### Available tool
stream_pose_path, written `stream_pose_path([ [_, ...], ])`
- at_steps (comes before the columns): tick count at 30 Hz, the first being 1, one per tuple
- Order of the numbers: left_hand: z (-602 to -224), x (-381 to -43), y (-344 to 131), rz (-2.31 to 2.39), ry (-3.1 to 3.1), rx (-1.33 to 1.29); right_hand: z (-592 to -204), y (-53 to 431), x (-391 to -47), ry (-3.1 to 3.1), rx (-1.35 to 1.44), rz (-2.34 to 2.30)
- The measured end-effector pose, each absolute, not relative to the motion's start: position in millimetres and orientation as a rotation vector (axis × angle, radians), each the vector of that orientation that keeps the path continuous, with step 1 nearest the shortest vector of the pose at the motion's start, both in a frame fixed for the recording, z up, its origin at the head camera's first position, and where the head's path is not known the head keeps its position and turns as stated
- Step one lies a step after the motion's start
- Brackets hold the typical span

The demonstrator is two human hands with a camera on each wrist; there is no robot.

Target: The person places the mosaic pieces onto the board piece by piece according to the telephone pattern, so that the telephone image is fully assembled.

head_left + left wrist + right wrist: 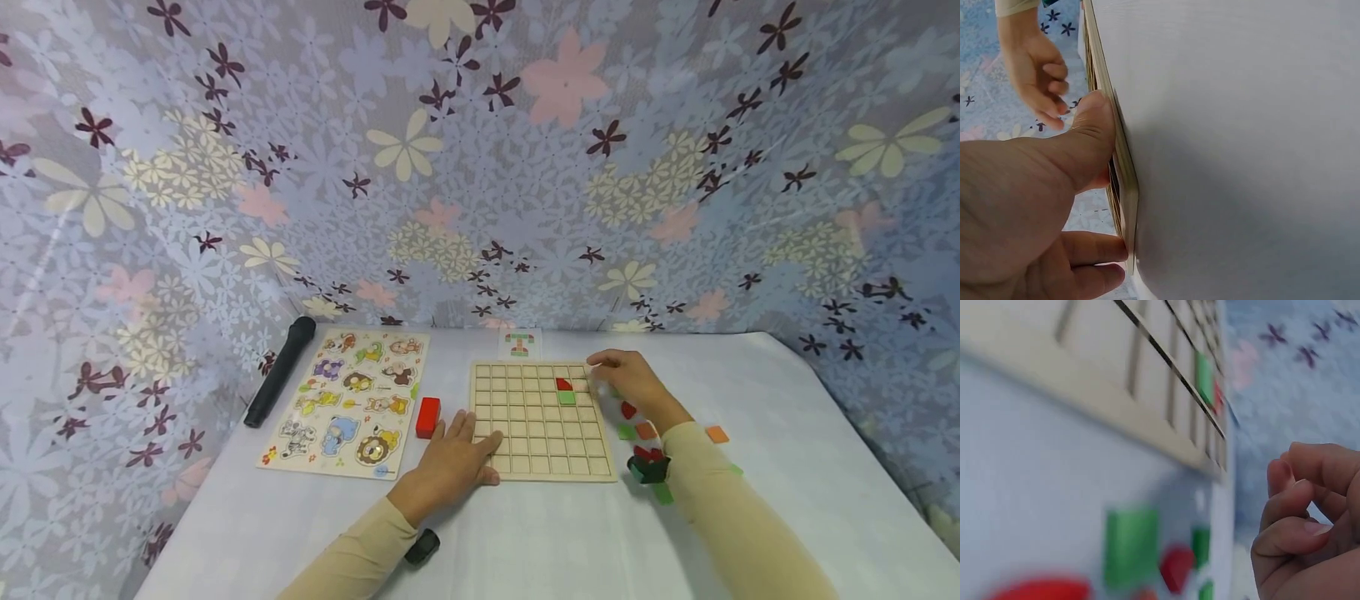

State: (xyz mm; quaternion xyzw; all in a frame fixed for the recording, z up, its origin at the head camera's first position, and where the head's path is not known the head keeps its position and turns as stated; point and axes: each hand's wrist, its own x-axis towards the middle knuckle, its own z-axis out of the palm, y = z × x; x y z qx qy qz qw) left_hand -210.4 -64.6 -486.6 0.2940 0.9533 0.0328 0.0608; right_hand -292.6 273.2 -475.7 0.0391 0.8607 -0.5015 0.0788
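Observation:
A wooden grid board (pixel 517 421) lies flat on the white table. In one of its cells sits a red piece (pixel 564 384), directly above a green square (pixel 567 398). My left hand (pixel 453 462) rests on the board's near left corner, fingers extended, and its thumb (pixel 1094 115) lies against the edge in the left wrist view. At the far right corner of the board hovers my right hand (pixel 628 379). Its fingers (pixel 1291 500) are loosely bent in the right wrist view, and no piece shows between them.
Loose green, red and orange pieces (pixel 646 431) lie right of the board, partly hidden by the right arm. A red block (pixel 428 417), an animal puzzle board (pixel 345 400) and a black rod (pixel 279 375) are on the left. A pattern card (pixel 520 343) lies behind the grid.

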Motion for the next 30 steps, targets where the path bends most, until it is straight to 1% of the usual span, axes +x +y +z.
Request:
stream_pose_path([
  [7,-483.9,-210.6,-63.3,0.095,2.890,0.894,-462.9,325.5,-282.0,2.582,0.250,-1.686],
  [12,-485.4,-210.0,-63.5,0.089,2.894,0.903,-472.7,348.7,-281.5,2.536,0.469,-1.702],
  [17,-486.8,-210.2,-64.1,0.088,2.893,0.900,-488.4,358.9,-285.2,2.432,0.630,-1.652],
  [23,-486.2,-210.7,-63.9,0.099,2.879,0.880,-500.7,358.0,-290.0,2.435,0.630,-1.588],
  [30,-485.9,-210.5,-63.4,0.086,2.875,0.867,-499.3,345.9,-291.4,2.500,0.540,-1.438],
])
